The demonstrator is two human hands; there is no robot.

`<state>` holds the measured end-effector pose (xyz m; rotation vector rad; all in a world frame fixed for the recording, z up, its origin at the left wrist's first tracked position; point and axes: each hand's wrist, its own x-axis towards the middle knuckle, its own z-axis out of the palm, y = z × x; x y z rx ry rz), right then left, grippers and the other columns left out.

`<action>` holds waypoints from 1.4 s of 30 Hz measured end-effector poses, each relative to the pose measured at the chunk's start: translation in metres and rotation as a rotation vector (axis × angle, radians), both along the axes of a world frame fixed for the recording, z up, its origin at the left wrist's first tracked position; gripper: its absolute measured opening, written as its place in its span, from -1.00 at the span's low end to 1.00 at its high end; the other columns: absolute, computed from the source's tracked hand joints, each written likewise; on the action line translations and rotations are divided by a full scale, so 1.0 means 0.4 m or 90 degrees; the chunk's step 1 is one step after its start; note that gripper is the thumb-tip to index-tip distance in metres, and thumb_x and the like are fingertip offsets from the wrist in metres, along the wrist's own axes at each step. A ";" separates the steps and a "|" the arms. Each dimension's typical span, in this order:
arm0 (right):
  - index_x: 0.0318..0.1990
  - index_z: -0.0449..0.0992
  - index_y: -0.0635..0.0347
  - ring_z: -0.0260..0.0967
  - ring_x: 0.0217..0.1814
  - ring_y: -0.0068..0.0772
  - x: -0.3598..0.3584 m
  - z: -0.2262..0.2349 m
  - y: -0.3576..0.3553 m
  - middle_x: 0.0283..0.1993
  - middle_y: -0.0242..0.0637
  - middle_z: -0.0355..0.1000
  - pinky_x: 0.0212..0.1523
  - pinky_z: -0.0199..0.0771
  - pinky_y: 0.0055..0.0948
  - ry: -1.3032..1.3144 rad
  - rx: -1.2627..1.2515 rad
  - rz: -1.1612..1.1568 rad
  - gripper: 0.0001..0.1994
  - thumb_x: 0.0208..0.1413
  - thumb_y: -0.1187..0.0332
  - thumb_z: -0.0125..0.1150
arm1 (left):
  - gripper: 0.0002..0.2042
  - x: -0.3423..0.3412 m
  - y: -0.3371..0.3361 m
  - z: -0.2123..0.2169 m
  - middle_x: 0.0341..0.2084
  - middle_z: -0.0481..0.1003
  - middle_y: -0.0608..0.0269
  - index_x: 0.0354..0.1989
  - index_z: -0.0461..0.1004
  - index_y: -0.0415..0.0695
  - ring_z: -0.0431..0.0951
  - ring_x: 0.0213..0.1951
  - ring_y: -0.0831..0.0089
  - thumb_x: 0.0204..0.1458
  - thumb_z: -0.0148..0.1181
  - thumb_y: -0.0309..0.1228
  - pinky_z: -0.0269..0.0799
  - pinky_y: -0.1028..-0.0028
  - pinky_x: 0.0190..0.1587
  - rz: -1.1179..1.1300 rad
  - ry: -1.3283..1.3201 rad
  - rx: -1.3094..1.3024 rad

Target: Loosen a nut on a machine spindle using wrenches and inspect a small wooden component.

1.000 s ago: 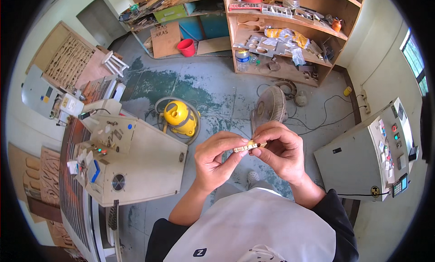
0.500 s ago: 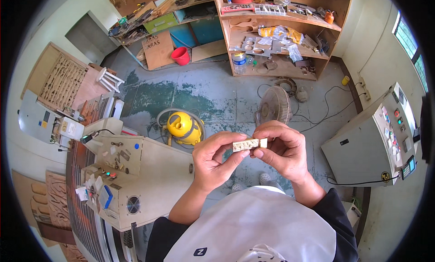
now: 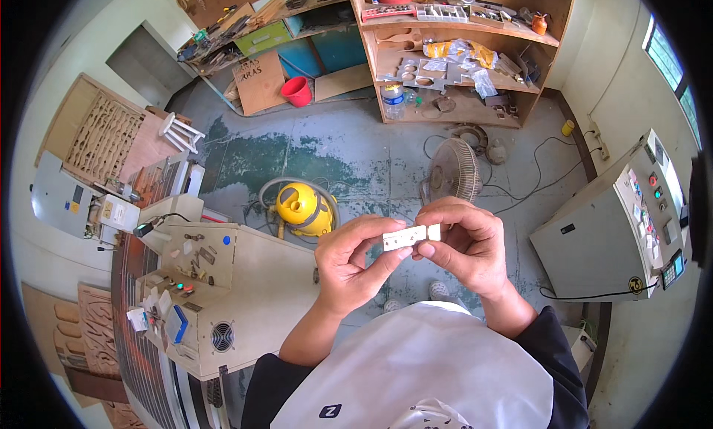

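Note:
Both hands hold a small, pale cream rectangular block [image 3: 402, 238] in front of my chest. A few small dark marks or holes show along its near face. My left hand [image 3: 355, 262] pinches the block's left part between thumb and fingers. At its other end, my right hand [image 3: 469, 247] grips between thumb and curled fingers, where a short pale piece [image 3: 434, 232] sticks out. Whether that piece is separate or part of the block, I cannot tell. My fingertips cover some of the block's edges.
Left of me stands a beige machine cabinet [image 3: 260, 295] with a fan grille. Beyond my hands are a yellow vacuum cleaner [image 3: 304, 208] and a standing fan [image 3: 454, 171]. A grey control cabinet [image 3: 594, 243] is at right, with cables [image 3: 538, 165] on the floor behind it. Wooden shelves [image 3: 453, 117] stand at the back.
The block has turned slightly in my fingers, so its near face looks paler and its dark marks fewer. Both hands keep their grip in nearly the same place.

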<state>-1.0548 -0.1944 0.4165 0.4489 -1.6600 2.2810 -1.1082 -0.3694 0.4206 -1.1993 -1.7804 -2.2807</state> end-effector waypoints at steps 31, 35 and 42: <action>-0.17 0.53 0.35 0.43 -0.19 -0.48 0.011 -0.017 0.090 -0.22 -0.24 0.47 -0.18 0.43 -0.50 -0.013 0.018 -0.006 -0.78 -0.03 0.61 0.30 | -0.75 0.025 0.083 -0.007 -0.40 0.53 0.15 -0.18 0.51 -0.33 0.46 -0.44 0.62 -0.09 0.27 -0.68 0.20 0.69 -0.56 0.095 0.066 -0.068; -0.18 0.53 0.35 0.43 -0.19 -0.47 0.004 -0.020 0.094 -0.22 -0.22 0.47 -0.17 0.43 -0.49 -0.007 -0.001 0.004 -0.78 -0.02 0.62 0.29 | -0.73 0.020 0.098 -0.005 -0.37 0.55 0.13 -0.18 0.52 -0.31 0.47 -0.44 0.62 -0.12 0.30 -0.69 0.17 0.70 -0.58 0.102 0.095 -0.042; -0.18 0.52 0.35 0.43 -0.18 -0.46 -0.004 -0.017 0.099 -0.21 -0.21 0.47 -0.16 0.43 -0.48 0.014 0.006 0.006 -0.79 -0.03 0.63 0.28 | -0.71 0.018 0.093 -0.006 -0.35 0.56 0.10 -0.17 0.53 -0.30 0.50 -0.41 0.58 -0.13 0.31 -0.70 0.22 0.70 -0.56 0.103 0.102 -0.062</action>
